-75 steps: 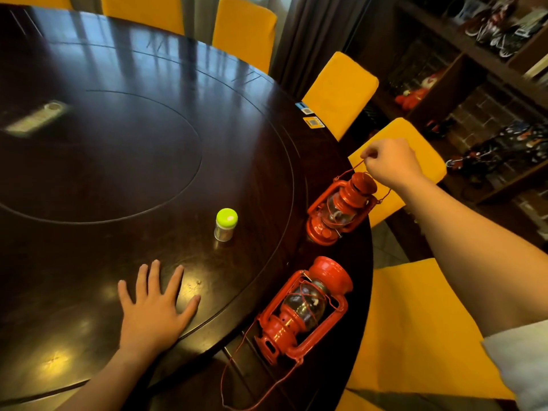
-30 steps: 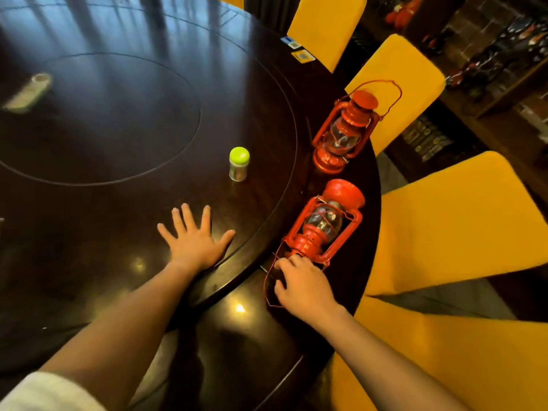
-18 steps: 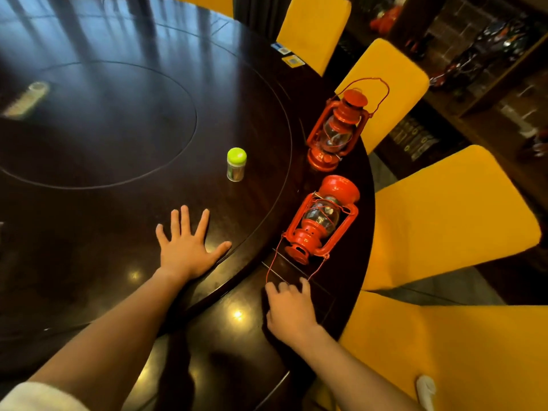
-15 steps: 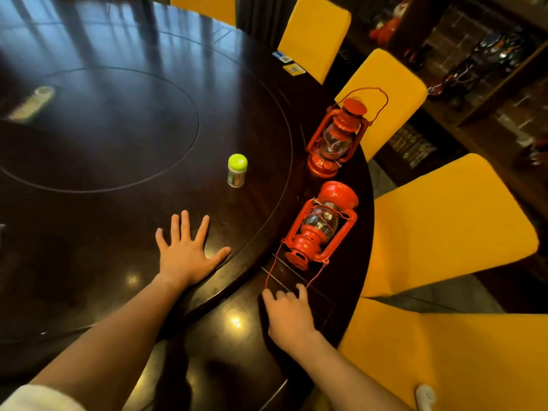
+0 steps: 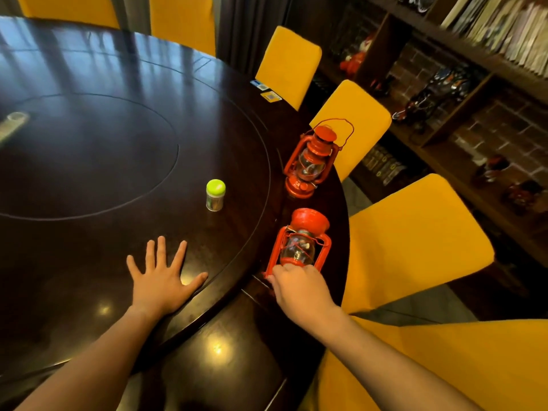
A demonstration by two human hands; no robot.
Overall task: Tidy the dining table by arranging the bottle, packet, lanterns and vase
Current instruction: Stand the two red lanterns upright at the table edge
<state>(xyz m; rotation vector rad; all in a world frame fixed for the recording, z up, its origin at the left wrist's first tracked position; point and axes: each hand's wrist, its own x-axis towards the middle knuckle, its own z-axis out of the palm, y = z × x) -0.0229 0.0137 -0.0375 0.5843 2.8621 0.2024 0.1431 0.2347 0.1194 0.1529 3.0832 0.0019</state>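
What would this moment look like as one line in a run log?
left hand: flat on table | right hand: gripping base of near lantern | far lantern: upright, apart | green-capped bottle: untouched

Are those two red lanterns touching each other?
Apart. The head view shows bare dark table between the far lantern and the near lantern, whose base the right hand grips.

Dark round table (image 5: 89, 161) bears two lanterns (image 5: 311, 161), bottle (image 5: 215, 194).
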